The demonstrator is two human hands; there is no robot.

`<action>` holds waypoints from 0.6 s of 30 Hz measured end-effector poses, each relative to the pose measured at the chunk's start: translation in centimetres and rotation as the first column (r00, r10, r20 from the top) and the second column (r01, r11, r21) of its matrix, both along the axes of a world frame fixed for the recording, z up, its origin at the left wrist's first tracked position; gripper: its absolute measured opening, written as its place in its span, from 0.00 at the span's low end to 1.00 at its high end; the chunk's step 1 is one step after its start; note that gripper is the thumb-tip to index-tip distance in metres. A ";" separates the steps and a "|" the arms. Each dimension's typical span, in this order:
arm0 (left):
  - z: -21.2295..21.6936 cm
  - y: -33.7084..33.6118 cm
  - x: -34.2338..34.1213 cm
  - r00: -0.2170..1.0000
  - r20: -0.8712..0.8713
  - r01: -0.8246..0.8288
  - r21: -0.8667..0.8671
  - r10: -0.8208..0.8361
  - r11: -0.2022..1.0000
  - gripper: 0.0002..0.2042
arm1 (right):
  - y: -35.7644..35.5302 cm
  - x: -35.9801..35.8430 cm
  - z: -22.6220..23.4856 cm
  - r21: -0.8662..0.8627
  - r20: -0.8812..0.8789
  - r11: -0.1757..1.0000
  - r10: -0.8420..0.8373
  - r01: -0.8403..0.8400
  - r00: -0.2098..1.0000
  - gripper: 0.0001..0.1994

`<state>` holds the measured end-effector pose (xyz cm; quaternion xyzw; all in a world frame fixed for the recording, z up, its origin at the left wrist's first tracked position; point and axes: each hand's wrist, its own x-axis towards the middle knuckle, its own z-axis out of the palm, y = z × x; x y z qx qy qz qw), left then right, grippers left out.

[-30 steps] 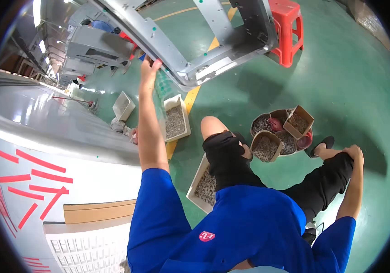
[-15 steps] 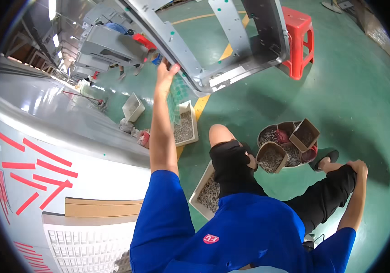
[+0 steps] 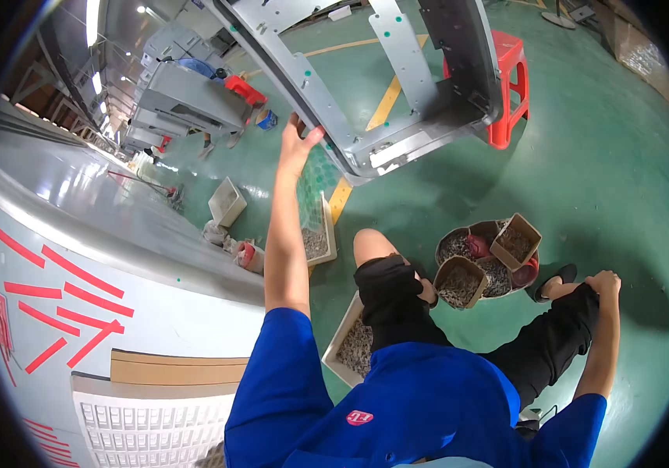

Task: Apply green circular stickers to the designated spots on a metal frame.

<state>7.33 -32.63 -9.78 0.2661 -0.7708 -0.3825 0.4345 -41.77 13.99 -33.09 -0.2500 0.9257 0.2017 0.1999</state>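
Overhead view of a seated person in a blue shirt (image 3: 420, 390), the left arm stretched forward. A grey metal frame (image 3: 408, 62) stands tilted at the top centre, ahead of the person, its lower corner pointing back toward them; what carries it is out of view. The left hand (image 3: 300, 147) is at its left rim, thumb along the edge; a clear, green-dotted sheet (image 3: 317, 175) hangs just below. Whether that grip is closed on the sheet, the rim or both, I cannot tell. The right hand (image 3: 605, 283) rests on the right knee, with nothing seen in it; its fingers are too small to read. With one hand at the rim, the frame could slip or swing if its unseen support is poor. The sheet might snag on the corner or drop into the cream bin (image 3: 330, 256) of small parts beneath — a loose hold would cause that. A red stool (image 3: 510, 51) stands by the frame's right end.
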 end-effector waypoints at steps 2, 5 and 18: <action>0.4 1.3 -0.8 1.000 0.000 0.021 0.001 -0.021 1.000 0.46 | 0.1 0.5 0.2 -0.005 -0.032 0.999 0.038 -0.038 0.999 0.24; 0.3 2.0 -1.5 0.999 -0.017 0.039 -0.035 -0.040 0.999 0.49 | 0.1 1.1 0.0 -0.009 -0.082 0.998 0.062 -0.063 0.995 0.22; 0.0 7.7 -4.6 1.000 -0.030 0.004 0.013 -0.004 1.000 0.47 | -0.3 0.3 -1.7 0.087 -0.065 0.996 0.006 0.000 0.998 0.19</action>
